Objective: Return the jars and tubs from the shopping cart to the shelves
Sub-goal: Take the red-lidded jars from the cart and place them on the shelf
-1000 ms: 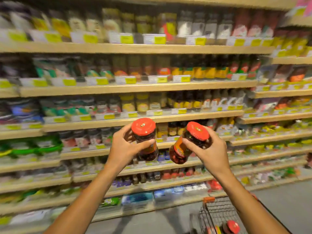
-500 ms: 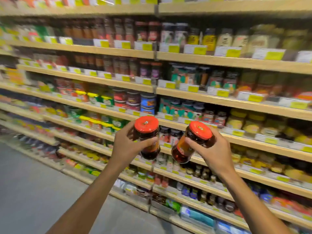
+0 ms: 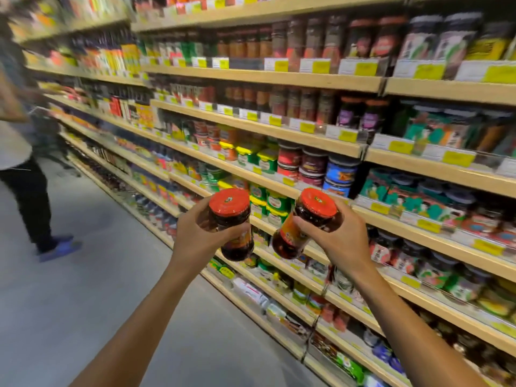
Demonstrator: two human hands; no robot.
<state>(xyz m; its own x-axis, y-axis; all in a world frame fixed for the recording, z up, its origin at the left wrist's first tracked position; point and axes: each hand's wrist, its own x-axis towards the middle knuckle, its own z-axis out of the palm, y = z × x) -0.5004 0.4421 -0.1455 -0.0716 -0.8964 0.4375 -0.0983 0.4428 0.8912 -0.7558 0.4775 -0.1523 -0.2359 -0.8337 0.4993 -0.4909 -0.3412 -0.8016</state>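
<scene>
I hold two dark sauce jars with red lids out in front of the shelves. My left hand (image 3: 199, 238) grips the left jar (image 3: 233, 223) around its body, upright. The right jar (image 3: 303, 224) has an orange label and leans to the right, with my right hand (image 3: 339, 238) wrapped around it. The two jars hang close together, a small gap between them. The wooden shelves (image 3: 268, 128) behind them carry rows of jars and tubs with yellow price tags. The shopping cart is out of view.
The shelving runs from far left to near right, several levels high. A person (image 3: 19, 152) in a light top, dark trousers and blue shoes stands in the aisle at far left. Grey floor (image 3: 83, 289) spreads to the lower left.
The view has swung left along the aisle; the cart has left the frame and a person has come into view. Both hands still hold the jars in the same pose.
</scene>
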